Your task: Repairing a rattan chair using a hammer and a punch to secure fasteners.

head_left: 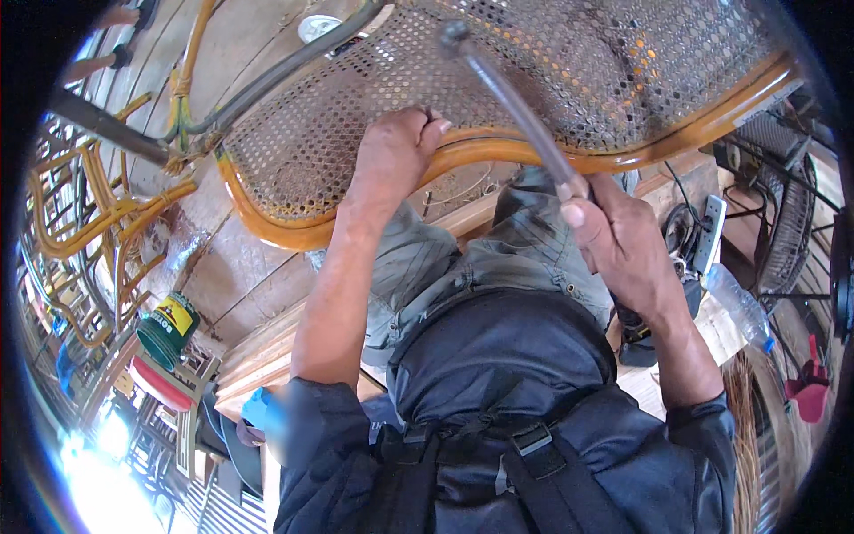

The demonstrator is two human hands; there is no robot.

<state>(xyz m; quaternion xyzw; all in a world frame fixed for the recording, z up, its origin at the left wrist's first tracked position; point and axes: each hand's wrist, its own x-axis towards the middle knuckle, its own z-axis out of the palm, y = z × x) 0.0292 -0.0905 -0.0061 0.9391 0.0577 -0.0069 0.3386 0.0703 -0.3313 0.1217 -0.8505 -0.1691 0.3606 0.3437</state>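
Across my lap lies a curved, varnished rattan frame with a panel of woven cane mesh in it. My left hand is closed at the near edge of the mesh, beside the inner curve of the frame. Its fingertips are pressed together, and what they hold, if anything, is hidden. Wrapped round the lower handle of a hammer, my right hand has its thumb along the grip. The hammer's metal head is raised over the mesh, toward the far side.
Rattan furniture frames stand on the left, near a green tin. A white power strip, a clear plastic bottle and a fan are on the right. Past the mesh sits a small white container.
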